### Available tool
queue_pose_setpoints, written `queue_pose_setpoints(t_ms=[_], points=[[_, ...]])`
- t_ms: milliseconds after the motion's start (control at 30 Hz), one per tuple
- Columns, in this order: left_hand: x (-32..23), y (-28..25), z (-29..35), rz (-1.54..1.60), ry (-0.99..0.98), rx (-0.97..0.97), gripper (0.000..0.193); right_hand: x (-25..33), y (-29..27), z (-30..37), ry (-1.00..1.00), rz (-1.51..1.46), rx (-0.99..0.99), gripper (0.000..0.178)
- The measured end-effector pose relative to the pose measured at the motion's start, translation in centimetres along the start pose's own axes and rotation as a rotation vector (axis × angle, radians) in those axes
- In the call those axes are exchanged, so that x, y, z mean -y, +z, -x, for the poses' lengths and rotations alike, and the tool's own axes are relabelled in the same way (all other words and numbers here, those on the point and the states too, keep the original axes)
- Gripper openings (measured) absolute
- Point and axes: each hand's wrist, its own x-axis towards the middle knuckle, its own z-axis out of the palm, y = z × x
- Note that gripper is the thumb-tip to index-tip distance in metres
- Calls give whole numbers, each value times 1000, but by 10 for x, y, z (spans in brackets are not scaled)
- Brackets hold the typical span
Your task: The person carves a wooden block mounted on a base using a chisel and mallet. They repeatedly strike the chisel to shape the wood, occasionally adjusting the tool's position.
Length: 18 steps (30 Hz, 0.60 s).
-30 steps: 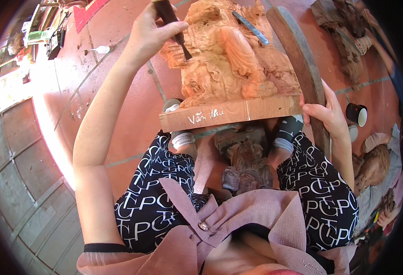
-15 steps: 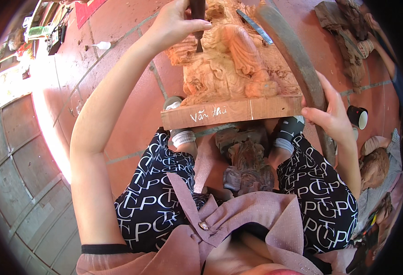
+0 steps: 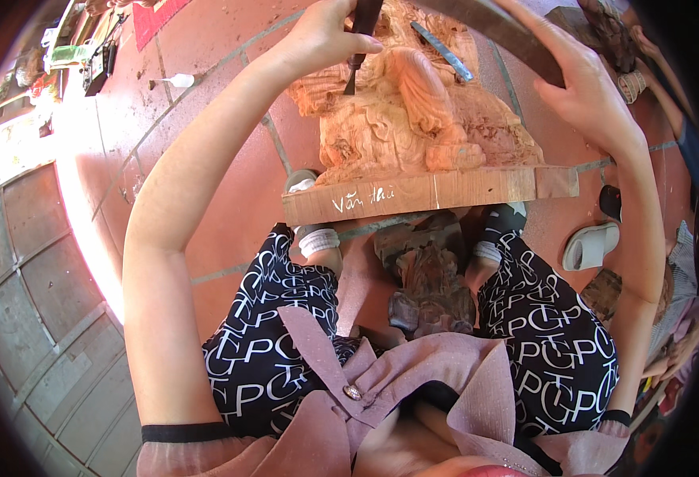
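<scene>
A reddish wood carving with draped folds stands on its thick wooden base, which has white handwriting on its front edge. My left hand grips a chisel by its dark handle, the blade pointing down onto the carving's left part. In my right hand is a long curved wooden club, raised across the top of the carving; its far end reaches toward the chisel handle and runs out of view. A slim blue-grey metal tool lies on the carving's upper right.
Between my feet sits a dark carved wood piece. Another person's arm is at the far right beside dark wood. A pale sandal lies on the red tiled floor, and a small white bottle lies at the left.
My right hand has swung the club up and away from beside my right knee to above the carving. The left hand and chisel have shifted slightly right.
</scene>
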Motion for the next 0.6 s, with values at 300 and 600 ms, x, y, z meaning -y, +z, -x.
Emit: queue_pose_setpoints(t_ms=[300,600], points=[[-11,-16,2,-80,-83,162,57,14,0,19,107,36,110,80],[6,-27,18,239,-7,-86,50,-2,18,30,-152,-149,-95,80]])
